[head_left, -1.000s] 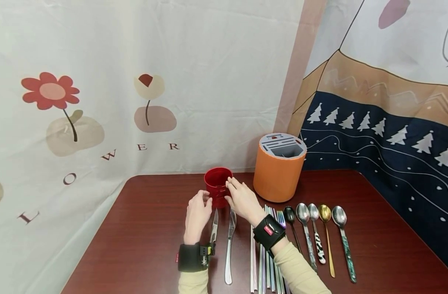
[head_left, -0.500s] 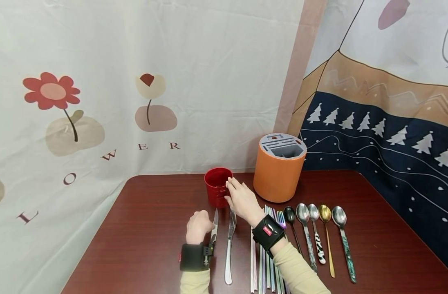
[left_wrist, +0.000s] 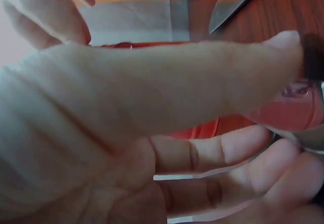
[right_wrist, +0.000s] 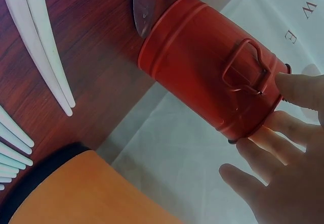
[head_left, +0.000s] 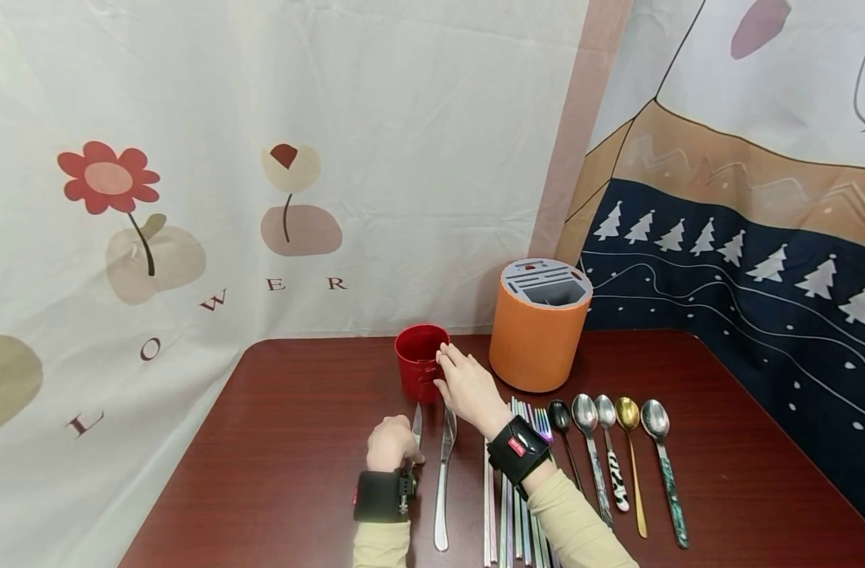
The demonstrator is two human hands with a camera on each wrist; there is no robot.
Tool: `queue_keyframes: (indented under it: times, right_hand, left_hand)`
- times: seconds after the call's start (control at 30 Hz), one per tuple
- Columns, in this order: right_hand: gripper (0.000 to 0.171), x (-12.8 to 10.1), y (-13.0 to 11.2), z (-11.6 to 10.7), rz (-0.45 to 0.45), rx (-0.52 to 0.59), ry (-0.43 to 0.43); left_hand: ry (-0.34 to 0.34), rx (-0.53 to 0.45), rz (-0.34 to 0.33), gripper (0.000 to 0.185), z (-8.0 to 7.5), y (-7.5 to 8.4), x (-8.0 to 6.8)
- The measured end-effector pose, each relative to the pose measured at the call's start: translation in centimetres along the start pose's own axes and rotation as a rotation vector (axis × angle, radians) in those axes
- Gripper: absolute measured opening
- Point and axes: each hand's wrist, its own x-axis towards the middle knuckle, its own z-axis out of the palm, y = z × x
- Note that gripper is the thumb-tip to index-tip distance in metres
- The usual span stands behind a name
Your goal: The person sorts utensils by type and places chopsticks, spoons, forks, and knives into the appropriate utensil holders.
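Pinching the pointed knife (head_left: pixel 417 422) in front of the red mug (head_left: pixel 413 380), my left hand (head_left: pixel 392 444) mostly hides its handle (the sound place to hold: blade probably stiff, light, slick). My right hand (head_left: pixel 468 391), fingers extended, rests at the mug's rim.

Spaced letters "LOWER" (head_left: pixel 213 300) on white backdrop (head_left: pixel 418 158)

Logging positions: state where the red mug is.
In the head view, the red mug stands near the far edge of the table, left of the orange utensil holder, with the right hand at its rim.
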Motion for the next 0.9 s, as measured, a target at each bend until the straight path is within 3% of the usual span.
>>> queue_keyframes:
  times: [0.17,0.57,0.9]
  right_hand:
    - [0.045,0.0,0.0,0.1,0.004,0.009,0.005]
    - [0.046,0.0,0.1,0.2,0.018,0.026,-0.018]
    - [0.046,0.0,0.1,0.2,0.007,-0.006,-0.005]
  left_hand:
    - [-0.008,0.01,-0.008,0.024,0.4,0.4,0.5]
    - [-0.066,-0.085,0.03,0.009,0.6,0.2,0.7]
    - [-0.021,-0.104,0.156,0.019,-1.0,-0.4,-0.2]
